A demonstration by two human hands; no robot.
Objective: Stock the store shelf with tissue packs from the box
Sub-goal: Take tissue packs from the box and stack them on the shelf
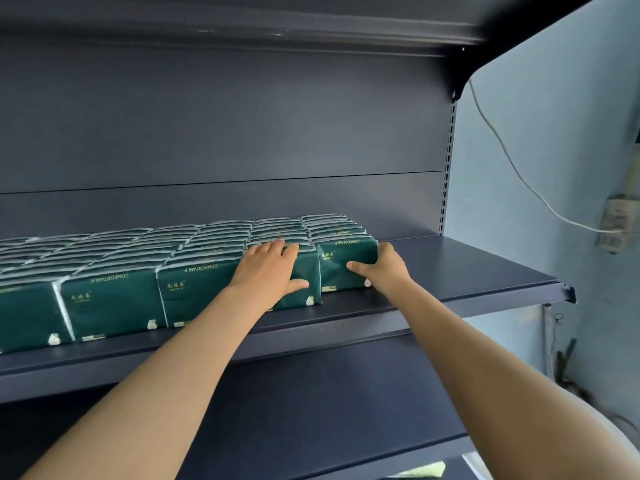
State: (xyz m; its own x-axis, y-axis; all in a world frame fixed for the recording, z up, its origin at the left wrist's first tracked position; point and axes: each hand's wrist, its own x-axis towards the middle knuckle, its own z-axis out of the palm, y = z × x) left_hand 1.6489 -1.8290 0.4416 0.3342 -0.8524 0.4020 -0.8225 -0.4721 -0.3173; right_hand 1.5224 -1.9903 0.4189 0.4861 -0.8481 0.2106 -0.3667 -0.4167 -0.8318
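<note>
Dark green tissue packs [110, 299] with white edges stand in several rows across the dark shelf [467, 271]. My left hand [268, 268] lies flat on the front pack [308, 271] of the second row from the right, fingers over its top edge and thumb on its face. My right hand [384, 271] holds the rightmost front pack [341, 258], with the thumb on its front face and the fingers wrapped round its right end. That pack sits a little further back than its neighbour. The box is out of view.
Bare shelf surface lies to the right of the last pack. Another shelf [311, 26] hangs overhead and a lower shelf [329, 393] juts out under my arms. A white cable [502, 150] and a power strip [614, 223] hang on the blue wall at right.
</note>
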